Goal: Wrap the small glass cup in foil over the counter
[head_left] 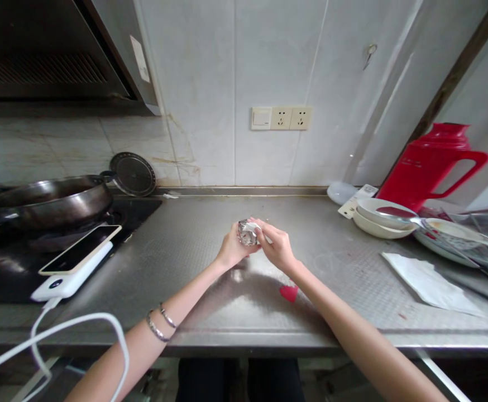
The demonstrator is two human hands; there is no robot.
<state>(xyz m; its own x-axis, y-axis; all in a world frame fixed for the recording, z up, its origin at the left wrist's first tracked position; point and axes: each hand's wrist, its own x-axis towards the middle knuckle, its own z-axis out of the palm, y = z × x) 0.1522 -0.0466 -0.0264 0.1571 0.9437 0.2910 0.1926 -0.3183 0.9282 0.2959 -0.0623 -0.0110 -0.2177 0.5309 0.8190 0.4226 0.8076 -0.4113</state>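
Observation:
My left hand [229, 249] is wrapped round a small, shiny, round vessel that looks like a glass [246, 239], its mouth tilted toward me. Fingers of my right hand [279, 245] close on a piece of white tissue [251, 226] at the mouth of the glass. Part of the tissue sits at or inside the rim; I cannot tell how deep. Both hands are over the middle of the steel counter [194, 223]. Below my right wrist, a red heart-shaped piece [288, 293] lies on the counter, partly hidden by the forearm.
At left, a pan [55, 201] sits on the stove beside a phone [80, 249] on a white power bank [74, 273] with a cable [101, 316]. At right are a folded white tissue [430, 283], stacked bowls [384, 220], plates, utensils and a red thermos [424, 167].

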